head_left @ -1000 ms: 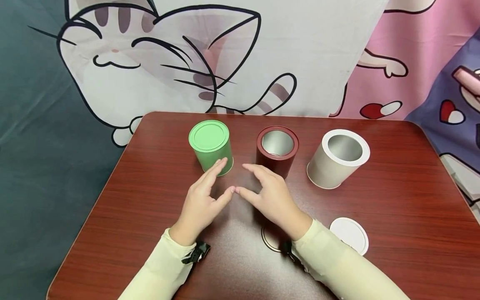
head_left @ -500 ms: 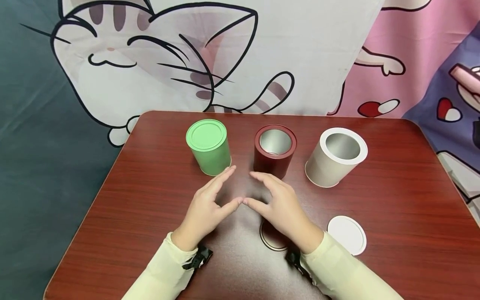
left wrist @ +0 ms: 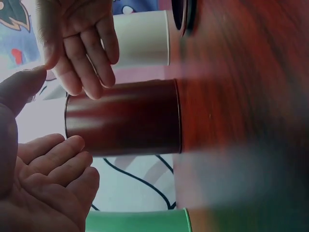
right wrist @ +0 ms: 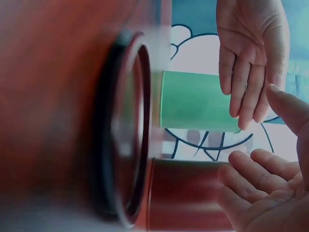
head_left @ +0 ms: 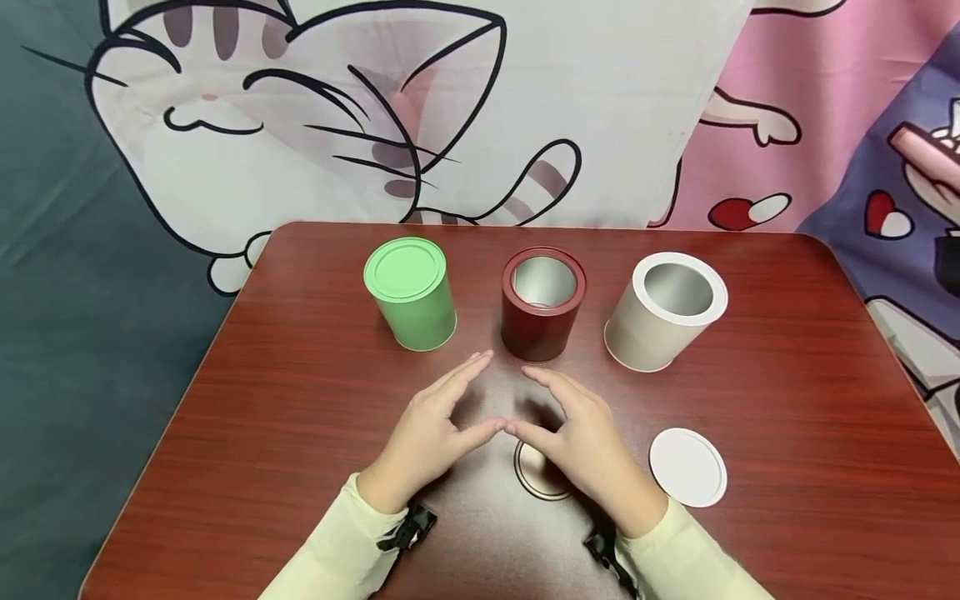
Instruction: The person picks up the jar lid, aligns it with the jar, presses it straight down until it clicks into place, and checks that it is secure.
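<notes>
In the head view my left hand (head_left: 427, 433) and right hand (head_left: 592, 437) hover over the table, fingers extended and thumb tips touching. Neither holds anything. Just beyond their fingertips stands an open dark red can (head_left: 542, 329), its silvery inside showing. To its left is a green can (head_left: 411, 300) with its lid on. An open white can (head_left: 660, 325) stands to the right. Below my right hand lies a round dark-red-rimmed lid (head_left: 531, 479), partly covered by that hand. The right wrist view shows this lid's rim (right wrist: 145, 96) close up.
A white round lid (head_left: 688, 468) lies flat to the right of my right hand. The brown wooden table (head_left: 285, 400) ends at a back edge behind the cans. Beyond hangs a cloth (head_left: 615, 100) with a cartoon cat.
Both hands have drawn back from the cans toward me and a little to the right, thumb tips still together. More of the red can and its lid shows. The cans stay put.
</notes>
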`<state>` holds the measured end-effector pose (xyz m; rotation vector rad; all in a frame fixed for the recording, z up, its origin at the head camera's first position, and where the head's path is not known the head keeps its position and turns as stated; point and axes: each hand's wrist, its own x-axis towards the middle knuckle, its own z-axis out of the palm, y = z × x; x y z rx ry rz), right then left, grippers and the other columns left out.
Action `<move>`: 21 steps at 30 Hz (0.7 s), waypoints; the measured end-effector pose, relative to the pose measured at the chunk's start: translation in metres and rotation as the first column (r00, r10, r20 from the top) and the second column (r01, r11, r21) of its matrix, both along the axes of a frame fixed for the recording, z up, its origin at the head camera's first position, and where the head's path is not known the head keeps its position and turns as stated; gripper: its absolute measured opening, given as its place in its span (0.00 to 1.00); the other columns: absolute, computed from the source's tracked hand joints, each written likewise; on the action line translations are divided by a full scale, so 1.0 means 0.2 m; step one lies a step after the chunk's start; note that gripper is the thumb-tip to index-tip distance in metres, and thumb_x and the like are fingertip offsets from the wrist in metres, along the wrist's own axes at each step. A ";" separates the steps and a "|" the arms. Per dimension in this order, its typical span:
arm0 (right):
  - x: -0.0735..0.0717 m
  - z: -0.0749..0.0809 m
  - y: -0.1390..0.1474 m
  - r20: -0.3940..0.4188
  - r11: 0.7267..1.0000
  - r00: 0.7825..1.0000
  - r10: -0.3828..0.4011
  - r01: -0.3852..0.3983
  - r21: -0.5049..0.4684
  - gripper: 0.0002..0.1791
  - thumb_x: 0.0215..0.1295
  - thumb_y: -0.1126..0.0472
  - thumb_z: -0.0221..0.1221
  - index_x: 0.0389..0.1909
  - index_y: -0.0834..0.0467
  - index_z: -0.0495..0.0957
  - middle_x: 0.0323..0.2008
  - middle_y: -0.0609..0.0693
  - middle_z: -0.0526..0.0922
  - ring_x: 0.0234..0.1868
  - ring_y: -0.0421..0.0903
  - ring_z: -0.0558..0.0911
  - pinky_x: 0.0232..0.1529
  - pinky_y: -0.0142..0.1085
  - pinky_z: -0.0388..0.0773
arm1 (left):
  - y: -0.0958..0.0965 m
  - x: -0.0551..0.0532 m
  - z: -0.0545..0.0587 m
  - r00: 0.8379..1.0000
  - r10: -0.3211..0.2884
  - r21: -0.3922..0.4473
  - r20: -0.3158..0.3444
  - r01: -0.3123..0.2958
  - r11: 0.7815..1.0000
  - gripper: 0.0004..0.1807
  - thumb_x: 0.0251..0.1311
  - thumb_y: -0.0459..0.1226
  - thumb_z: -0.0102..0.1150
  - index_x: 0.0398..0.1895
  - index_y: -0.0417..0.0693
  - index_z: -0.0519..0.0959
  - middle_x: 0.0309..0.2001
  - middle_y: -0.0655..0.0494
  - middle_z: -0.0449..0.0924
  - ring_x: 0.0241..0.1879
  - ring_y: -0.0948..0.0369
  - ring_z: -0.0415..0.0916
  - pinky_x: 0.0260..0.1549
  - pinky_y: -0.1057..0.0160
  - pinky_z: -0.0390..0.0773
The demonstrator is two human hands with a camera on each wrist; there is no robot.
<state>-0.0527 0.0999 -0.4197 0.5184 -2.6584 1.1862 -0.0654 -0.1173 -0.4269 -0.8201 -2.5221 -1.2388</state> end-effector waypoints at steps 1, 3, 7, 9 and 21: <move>0.01 -0.01 0.01 0.002 1.000 1.000 -0.007 0.007 -0.002 0.37 0.50 0.48 0.77 0.61 0.57 0.78 0.58 0.49 0.83 0.60 0.48 0.80 0.60 0.47 0.76 | 0.01 0.00 0.00 1.000 -0.006 -0.006 0.004 0.006 1.000 0.41 0.54 0.42 0.76 0.71 0.45 0.70 0.68 0.50 0.73 0.69 0.58 0.69 0.65 0.58 0.70; 0.03 -0.02 0.02 0.006 1.000 1.000 -0.019 0.019 -0.004 0.37 0.50 0.49 0.77 0.61 0.57 0.79 0.57 0.48 0.83 0.60 0.48 0.81 0.60 0.47 0.77 | 0.02 0.01 -0.01 1.000 -0.018 -0.013 0.011 0.018 1.000 0.41 0.55 0.43 0.75 0.72 0.45 0.70 0.68 0.49 0.73 0.68 0.58 0.69 0.65 0.58 0.70; 0.05 -0.04 0.04 0.005 0.999 0.999 -0.032 0.032 -0.006 0.37 0.49 0.49 0.77 0.60 0.57 0.79 0.57 0.48 0.83 0.59 0.48 0.82 0.59 0.46 0.78 | 0.04 0.03 -0.03 0.999 -0.025 -0.017 0.029 0.025 1.000 0.41 0.55 0.43 0.75 0.72 0.45 0.70 0.68 0.50 0.72 0.68 0.59 0.69 0.66 0.59 0.69; 0.06 -0.04 0.05 -0.003 1.000 1.000 -0.030 0.030 -0.009 0.37 0.49 0.49 0.78 0.60 0.57 0.79 0.56 0.48 0.84 0.58 0.48 0.82 0.58 0.47 0.78 | 0.05 0.03 -0.03 0.999 -0.024 -0.017 0.039 0.025 1.000 0.40 0.56 0.43 0.75 0.72 0.45 0.69 0.69 0.51 0.72 0.68 0.60 0.69 0.66 0.60 0.69; 0.06 -0.07 0.10 0.041 0.999 0.999 -0.032 0.031 0.013 0.38 0.48 0.47 0.78 0.60 0.56 0.79 0.56 0.48 0.84 0.59 0.48 0.82 0.58 0.47 0.77 | 0.07 0.05 -0.08 0.995 -0.040 -0.041 0.093 0.044 0.998 0.38 0.58 0.43 0.73 0.71 0.43 0.70 0.68 0.51 0.73 0.67 0.59 0.71 0.66 0.59 0.69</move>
